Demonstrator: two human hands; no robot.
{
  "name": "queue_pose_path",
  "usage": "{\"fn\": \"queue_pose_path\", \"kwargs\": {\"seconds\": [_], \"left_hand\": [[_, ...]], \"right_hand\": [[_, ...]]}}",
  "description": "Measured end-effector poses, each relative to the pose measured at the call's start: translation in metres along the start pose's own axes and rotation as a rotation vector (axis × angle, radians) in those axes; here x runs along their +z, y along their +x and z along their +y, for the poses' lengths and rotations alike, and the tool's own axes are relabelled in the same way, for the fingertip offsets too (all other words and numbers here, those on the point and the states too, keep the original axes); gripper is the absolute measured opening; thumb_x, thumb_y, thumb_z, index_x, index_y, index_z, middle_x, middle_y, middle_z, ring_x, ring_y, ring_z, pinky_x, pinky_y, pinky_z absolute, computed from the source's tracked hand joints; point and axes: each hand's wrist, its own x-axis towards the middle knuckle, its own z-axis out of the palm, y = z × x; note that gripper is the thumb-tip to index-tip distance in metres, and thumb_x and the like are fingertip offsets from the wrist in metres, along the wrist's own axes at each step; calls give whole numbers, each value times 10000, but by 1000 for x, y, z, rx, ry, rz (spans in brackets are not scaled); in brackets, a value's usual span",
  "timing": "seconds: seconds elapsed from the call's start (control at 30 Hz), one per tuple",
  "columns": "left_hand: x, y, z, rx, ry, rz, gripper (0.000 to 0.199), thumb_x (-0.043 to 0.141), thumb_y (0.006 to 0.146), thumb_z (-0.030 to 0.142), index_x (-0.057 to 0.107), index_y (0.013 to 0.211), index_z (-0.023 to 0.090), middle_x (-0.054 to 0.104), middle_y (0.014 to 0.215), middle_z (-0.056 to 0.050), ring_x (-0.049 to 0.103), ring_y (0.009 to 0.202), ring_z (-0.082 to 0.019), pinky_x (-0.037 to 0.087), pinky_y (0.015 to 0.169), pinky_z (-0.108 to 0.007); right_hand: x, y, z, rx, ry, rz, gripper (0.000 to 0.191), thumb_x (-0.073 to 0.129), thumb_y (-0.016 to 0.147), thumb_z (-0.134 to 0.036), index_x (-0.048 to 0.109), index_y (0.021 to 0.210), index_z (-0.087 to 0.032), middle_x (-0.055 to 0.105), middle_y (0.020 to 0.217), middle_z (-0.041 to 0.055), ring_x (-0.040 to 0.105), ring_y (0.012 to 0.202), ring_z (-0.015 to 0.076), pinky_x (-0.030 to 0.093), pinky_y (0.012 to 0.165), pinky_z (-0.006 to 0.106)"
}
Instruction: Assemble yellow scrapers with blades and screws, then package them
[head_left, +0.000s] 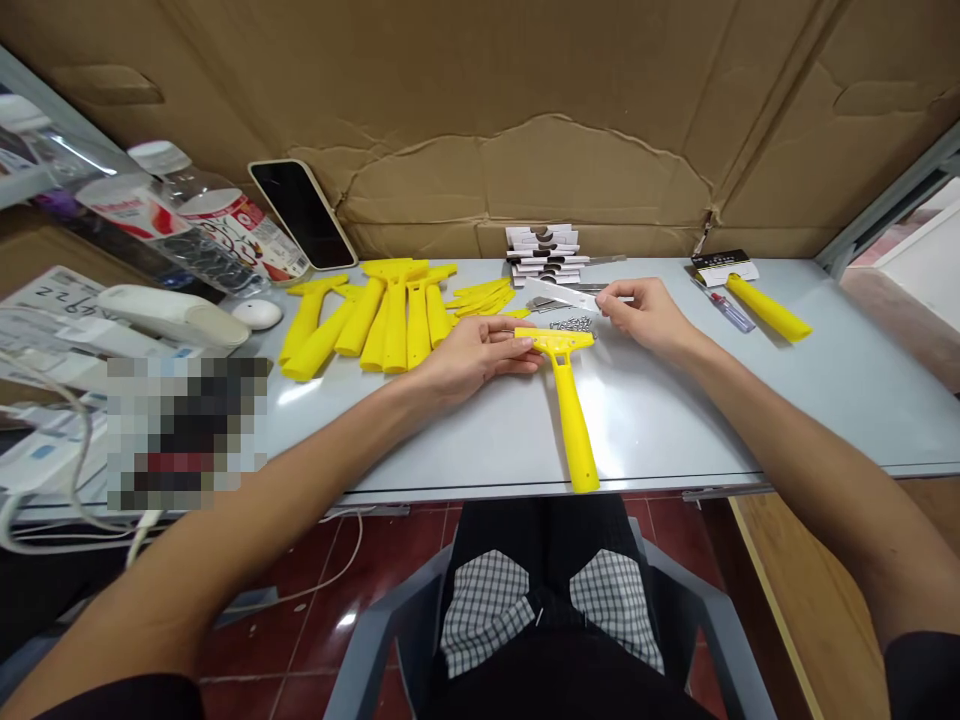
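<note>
My left hand [480,357] pinches the left end of the wide head of a yellow T-shaped handle [574,420], whose grip points down toward the table's front edge. My right hand [649,315] holds a thin, flat metal blade [562,295] by its right end, just above and behind the yellow head. A small heap of screws [574,324] lies between the two hands. More metal blades lie under and beside the held one. Several yellow handles [394,315] and flat yellow pieces [480,297] are on the table left of my left hand.
Folded black-and-white cards [546,255] are stacked by the cardboard wall [525,180]. At right lie another yellow handle [772,308], a card and a small screwdriver [731,310]. Bottles [240,230], a phone [306,215], a white mouse [257,314] and cables stand or lie at left.
</note>
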Motion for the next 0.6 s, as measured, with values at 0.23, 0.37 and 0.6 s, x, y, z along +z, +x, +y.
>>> {"fn": "queue_pose_path", "kwargs": {"seconds": [0.23,0.37,0.6], "left_hand": [[0,-1,-6,51,-61,4,109,803,962,57,840,1061,83,876,1060,-179,866,881,-214,731,829,-281],[4,-4,-1,37,-133,27,75,799,953,31,795,913,94,854,940,-141,856,845,-215,742,838,-317],[12,-5,2,-6,-159,172,184,664,1020,22,790,901,85,845,907,-139,840,745,-203,731,705,-287]], "right_hand": [[6,-4,-9,-85,26,-183,297,718,875,-468,719,805,-180,593,703,-2,512,719,153,386,643,304],[6,-4,-5,-98,-36,-183,297,707,874,-459,750,819,-170,657,755,18,525,724,153,430,682,315],[9,-8,-9,-158,-183,-243,347,652,968,-482,778,871,-174,688,741,26,547,691,166,443,699,334]]}}
